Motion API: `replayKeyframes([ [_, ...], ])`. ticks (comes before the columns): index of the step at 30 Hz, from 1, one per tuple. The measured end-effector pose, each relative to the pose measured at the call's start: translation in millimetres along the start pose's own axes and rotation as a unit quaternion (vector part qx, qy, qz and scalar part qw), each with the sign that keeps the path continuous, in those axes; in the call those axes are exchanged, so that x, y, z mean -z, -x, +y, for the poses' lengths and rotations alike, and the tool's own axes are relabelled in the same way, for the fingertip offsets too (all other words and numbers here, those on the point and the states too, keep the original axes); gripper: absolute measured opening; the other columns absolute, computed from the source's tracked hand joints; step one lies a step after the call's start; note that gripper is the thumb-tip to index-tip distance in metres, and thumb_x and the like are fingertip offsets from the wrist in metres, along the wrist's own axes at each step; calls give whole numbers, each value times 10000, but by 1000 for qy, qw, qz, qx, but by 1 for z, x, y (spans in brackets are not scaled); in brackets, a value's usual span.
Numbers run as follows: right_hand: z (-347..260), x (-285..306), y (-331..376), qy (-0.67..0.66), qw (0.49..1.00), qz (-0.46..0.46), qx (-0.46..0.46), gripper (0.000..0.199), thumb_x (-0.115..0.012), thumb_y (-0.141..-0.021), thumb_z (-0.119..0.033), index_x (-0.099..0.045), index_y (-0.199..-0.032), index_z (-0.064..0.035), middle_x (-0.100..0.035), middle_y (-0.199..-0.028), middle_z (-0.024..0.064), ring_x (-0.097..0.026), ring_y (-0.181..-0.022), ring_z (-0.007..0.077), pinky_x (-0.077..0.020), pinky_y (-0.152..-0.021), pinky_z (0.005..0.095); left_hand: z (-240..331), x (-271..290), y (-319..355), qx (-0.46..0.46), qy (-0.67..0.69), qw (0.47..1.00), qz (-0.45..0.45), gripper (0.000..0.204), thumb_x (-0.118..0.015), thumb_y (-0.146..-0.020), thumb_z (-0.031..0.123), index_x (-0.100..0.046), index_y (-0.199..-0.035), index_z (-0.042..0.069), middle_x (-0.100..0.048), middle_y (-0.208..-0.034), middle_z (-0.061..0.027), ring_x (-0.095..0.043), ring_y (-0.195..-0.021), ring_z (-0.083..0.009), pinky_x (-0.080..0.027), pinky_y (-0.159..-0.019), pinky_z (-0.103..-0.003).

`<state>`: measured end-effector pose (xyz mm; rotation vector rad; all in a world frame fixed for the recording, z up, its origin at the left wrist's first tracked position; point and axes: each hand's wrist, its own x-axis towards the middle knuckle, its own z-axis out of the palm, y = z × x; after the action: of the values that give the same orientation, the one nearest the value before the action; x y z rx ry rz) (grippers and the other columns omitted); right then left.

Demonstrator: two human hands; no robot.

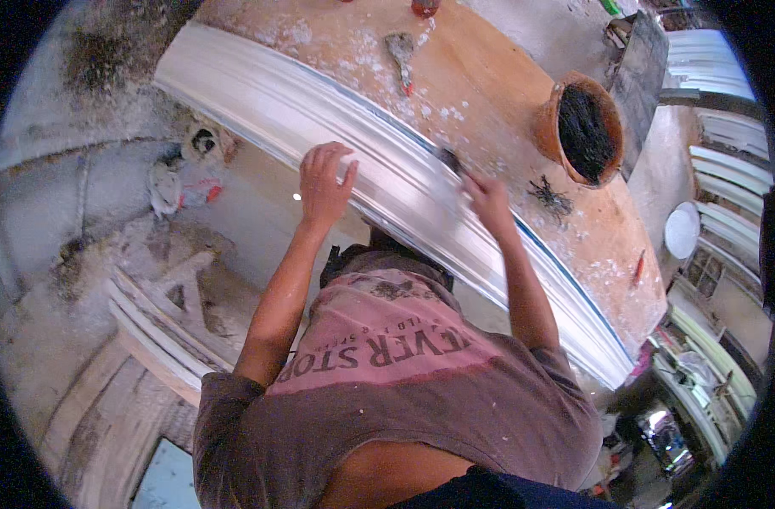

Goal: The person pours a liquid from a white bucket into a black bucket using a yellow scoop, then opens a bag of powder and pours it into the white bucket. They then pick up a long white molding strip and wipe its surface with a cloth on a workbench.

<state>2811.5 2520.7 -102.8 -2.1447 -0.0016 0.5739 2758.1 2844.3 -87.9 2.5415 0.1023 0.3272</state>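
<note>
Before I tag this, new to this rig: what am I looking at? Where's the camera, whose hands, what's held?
No machine here: these are a person's two bare hands. The one picture comes from the left of two fisheye cameras worn on the head, looking down, so edges curve and picture-left is the person's left.

A long, white, ribbed strip lies across in front of the person. The left hand rests on it; the right hand seems to grip a dark tool, too blurred to identify.

On the tan table beyond are a brown pot with dark stuff inside, a dark clump and a flat tool.
</note>
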Motion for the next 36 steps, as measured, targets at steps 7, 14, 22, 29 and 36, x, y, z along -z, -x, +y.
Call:
replayKeyframes([
  [7, -89, -89, -97, 51, 988, 24, 145, 320, -562, -888, -299, -674, -1036, -40, -664, -860, 214, -646, -762, 364, -498, -719, 420, -85, 36, -102, 35, -43, 998, 26, 297, -655, -829, 241, -577, -1066, 79, -543, -1105, -121, -484, -1082, -320, -372, -955, -450],
  [14, -32, 32, 28, 257, 961, -6, 103, 268, -615, -864, -173, -652, -1129, -190, -646, -994, 120, -648, -819, 325, -521, -694, 411, -122, 22, -65, 30, -223, 973, -43, 717, -611, -837, 404, -366, -1334, -52, -347, -1384, -231, -340, -1269, -388, -240, -1081, -496],
  [22, -137, -50, -66, 346, 923, -103, 132, 250, -530, -892, -205, -623, -1104, -114, -624, -916, 191, -620, -802, 395, -496, -688, 485, -163, 61, -81, -38, -81, 993, -73, 524, -640, -833, 282, -452, -1247, 23, -420, -1309, -205, -349, -1257, -392, -190, -1102, -544],
  [29, -343, -271, -288, 387, 857, -95, 325, 190, -520, -815, -134, -638, -864, 7, -651, -787, 230, -654, -721, 391, -522, -658, 504, -258, 101, -128, -16, -96, 995, -13, 655, -616, -855, 341, -346, -1320, -34, -304, -1401, -254, -256, -1321, -442, -141, -1111, -571],
  [36, -476, -406, -417, 304, 892, -26, 333, 208, -527, -795, -170, -663, -824, -15, -662, -835, 219, -655, -771, 393, -523, -675, 499, -345, 129, -179, -30, -85, 996, 15, 740, -564, -868, 451, -290, -1383, -5, -249, -1469, -226, -206, -1362, -426, -129, -1115, -568],
])
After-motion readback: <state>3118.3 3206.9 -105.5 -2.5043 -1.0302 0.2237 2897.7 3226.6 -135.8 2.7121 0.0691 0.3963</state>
